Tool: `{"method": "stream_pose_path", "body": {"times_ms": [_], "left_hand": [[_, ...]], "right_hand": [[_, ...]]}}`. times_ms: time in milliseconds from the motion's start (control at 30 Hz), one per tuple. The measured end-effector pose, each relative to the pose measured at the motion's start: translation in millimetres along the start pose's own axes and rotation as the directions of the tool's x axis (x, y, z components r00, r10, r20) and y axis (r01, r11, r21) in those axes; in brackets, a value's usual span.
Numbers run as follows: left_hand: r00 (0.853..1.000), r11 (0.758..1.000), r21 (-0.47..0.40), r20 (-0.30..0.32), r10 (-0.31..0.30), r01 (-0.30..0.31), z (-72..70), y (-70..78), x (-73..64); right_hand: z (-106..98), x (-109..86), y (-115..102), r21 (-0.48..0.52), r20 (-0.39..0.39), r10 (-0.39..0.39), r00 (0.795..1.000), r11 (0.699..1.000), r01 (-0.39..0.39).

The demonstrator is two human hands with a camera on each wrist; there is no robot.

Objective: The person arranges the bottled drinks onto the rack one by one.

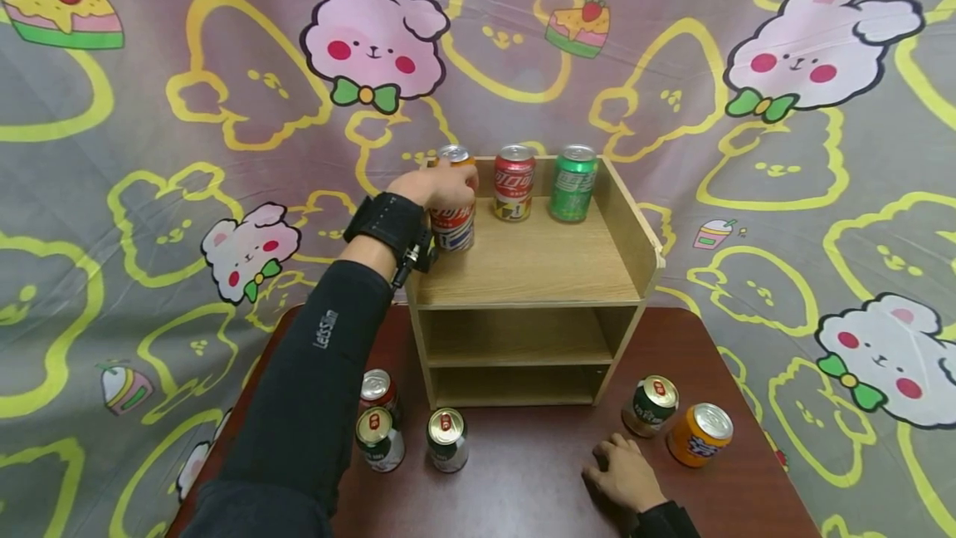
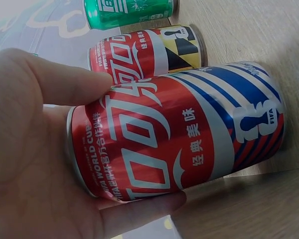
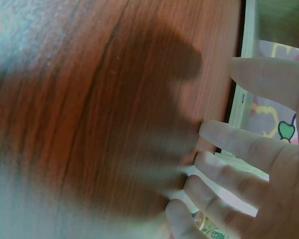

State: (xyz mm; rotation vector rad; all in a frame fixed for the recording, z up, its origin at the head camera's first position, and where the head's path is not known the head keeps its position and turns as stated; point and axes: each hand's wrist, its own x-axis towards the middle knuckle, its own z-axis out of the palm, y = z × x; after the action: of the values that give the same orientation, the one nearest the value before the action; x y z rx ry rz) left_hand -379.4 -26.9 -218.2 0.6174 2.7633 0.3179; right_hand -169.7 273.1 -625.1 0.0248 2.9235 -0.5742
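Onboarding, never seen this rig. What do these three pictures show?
No machine here: just a person's two bare hands. The wide picture comes from a head-worn camera looking forward and down; the close ones come from a camera on each wrist. The left hand grips a striped red can at the left side of a wooden shelf. On the shelf's top also stand another red can, a green can and, mostly hidden behind that hand, what seems an orange can. The right hand, at the brown table, holds nothing. On the table: a third red can and two dark green cans at left; one more dark can and a second orange can at right.
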Motion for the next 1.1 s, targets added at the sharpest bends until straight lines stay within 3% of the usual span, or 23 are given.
{"method": "stream_pose_path", "body": {"times_ms": [333, 833, 1100], "left_hand": [[1.000, 1.000, -0.007, -0.014, -0.018, 0.018, 1.2, -0.5, -3.3], [0.997, 0.994, 0.080, -0.019, 0.073, -0.072, 5.8, 1.0, -0.8], [0.994, 0.996, 0.078, -0.099, 0.042, -0.035, 5.5, 2.4, -8.1]], "right_hand": [[0.5, 0.2, -1.6, 0.011, -0.011, -0.009, 1.000, 1.000, 0.009], [4.0, -3.5, 1.3, 0.017, 0.014, 0.023, 1.000, 1.000, -0.024], [4.0, -1.6, 2.0, 0.008, 0.012, 0.023, 1.000, 1.000, -0.023]]}}
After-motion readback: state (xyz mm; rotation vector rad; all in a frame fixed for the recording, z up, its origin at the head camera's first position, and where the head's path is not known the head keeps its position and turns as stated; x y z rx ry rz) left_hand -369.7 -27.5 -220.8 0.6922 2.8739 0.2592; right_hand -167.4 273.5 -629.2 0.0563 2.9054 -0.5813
